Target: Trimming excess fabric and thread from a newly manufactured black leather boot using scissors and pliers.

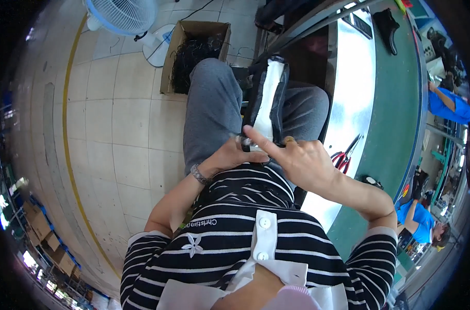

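Observation:
A black shoe (269, 98) with a long white strip down its upturned face stands between my grey-trousered thighs. Its near end is at my waist, partly covered by my hands. My left hand (232, 157) has its fingers closed around the left side of that near end, with the thumb lying across it. From the right, my right hand (306, 161) grips the same end. Its index finger stretches over the white strip, while the other fingers curl at the shoe's right edge. Something small and shiny beside my left fingers is too blurred to make out.
On my right runs a metal ledge (355, 77) beside a green conveyor belt (387, 103). Red-handled pliers (341, 161) lie on the ledge, a dark shoe (386, 30) on the belt. Ahead stand a cardboard box (225, 45) of black scraps and a fan (124, 14). Two people in blue are beyond.

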`<state>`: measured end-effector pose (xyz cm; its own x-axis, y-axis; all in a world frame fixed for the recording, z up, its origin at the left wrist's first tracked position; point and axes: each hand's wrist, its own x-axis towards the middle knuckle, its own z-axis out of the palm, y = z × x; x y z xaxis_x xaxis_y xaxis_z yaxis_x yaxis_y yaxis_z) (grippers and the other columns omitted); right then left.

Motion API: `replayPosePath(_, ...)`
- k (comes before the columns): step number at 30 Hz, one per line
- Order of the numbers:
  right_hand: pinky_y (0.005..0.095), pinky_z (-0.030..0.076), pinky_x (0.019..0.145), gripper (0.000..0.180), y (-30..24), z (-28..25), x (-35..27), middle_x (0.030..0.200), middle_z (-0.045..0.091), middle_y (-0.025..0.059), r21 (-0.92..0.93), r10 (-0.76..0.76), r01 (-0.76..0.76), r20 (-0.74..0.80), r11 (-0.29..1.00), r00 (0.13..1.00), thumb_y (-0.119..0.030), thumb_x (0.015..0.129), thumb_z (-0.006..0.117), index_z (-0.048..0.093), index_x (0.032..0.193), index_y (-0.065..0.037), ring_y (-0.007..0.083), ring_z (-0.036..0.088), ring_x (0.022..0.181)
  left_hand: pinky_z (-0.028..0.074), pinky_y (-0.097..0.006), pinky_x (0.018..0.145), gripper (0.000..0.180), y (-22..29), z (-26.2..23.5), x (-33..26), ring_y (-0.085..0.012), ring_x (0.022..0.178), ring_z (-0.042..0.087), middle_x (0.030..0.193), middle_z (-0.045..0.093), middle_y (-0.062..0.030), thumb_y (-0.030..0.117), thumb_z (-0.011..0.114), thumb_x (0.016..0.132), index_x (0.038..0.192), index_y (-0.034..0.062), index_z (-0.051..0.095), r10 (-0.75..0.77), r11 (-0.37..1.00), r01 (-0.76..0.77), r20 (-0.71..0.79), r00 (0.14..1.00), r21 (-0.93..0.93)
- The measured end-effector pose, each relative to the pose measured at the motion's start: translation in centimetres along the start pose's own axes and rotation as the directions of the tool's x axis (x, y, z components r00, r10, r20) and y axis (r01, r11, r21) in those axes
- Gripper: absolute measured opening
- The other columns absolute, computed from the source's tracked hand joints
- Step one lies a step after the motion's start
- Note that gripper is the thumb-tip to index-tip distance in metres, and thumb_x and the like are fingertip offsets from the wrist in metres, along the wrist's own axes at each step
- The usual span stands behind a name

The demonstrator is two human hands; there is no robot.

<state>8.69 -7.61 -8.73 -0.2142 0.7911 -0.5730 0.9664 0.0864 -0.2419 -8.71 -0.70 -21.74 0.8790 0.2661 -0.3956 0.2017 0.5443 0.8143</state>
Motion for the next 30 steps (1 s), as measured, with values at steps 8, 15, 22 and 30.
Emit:
replayPosePath(8,0.0342,0.047,0.045,0.063,4.1,-0.2,2.0,0.063,0.064,0.0104,0.156,0.211,-0.178,-0.232,0.972,0.950,-0.023,0.098,0.052,0.022,0.152,-0.026,0.0246,0.060,0.046,0.045,-0.030,0.093,0.071,0.6,-1.0,2.5,-0.0148,0.106,0.056,0.119,0.056,-0.0048,0.023,0.082,0.077,0.135,0.0079,0.043,-0.051,0.993,0.061,0.098,0.994,-0.102)
replayPosePath(15,0.0404,0.053,0.054,0.062,7.4,7.0,-2.5,0.089,0.069,0.0232,0.675,0.613,-0.199,-0.454,0.710,0.647,-0.027,0.096,0.056,0.026,0.151,-0.023,0.0363,0.069,0.066,0.048,-0.032,0.093,0.083,4.7,-1.1,7.2,-0.0166,0.107,0.056,0.121,0.054,-0.0064,0.020,0.079,0.079,0.144,0.0089,0.030,-0.134,0.961,0.128,-0.010,0.991,-0.244)
replayPosePath(22,0.0422,0.052,0.056,0.057,12.8,13.7,-7.1,0.078,0.067,0.0206,0.674,0.911,-0.623,-0.206,0.397,0.357,-0.035,0.096,0.057,0.036,0.147,-0.019,0.0331,0.068,0.064,0.034,-0.037,0.108,0.122,5.2,0.4,5.4,-0.0234,0.127,0.043,0.138,0.041,-0.0106,0.011,0.087,0.068,0.154,0.0104,0.001,0.384,0.884,-0.374,0.024,0.923,0.280)
replayPosePath(30,0.0461,0.050,0.088,0.050,16.7,21.5,-6.8,0.121,0.060,0.0179,0.351,0.697,-0.700,-0.656,0.622,0.290,-0.020,0.092,0.061,0.047,0.140,-0.018,0.0342,0.061,0.104,0.032,-0.043,0.113,0.139,3.5,-0.2,6.3,-0.0245,0.141,0.030,0.158,0.016,-0.0115,0.009,0.089,0.063,0.152,0.0259,-0.017,0.409,0.791,-0.466,0.224,0.884,0.397)
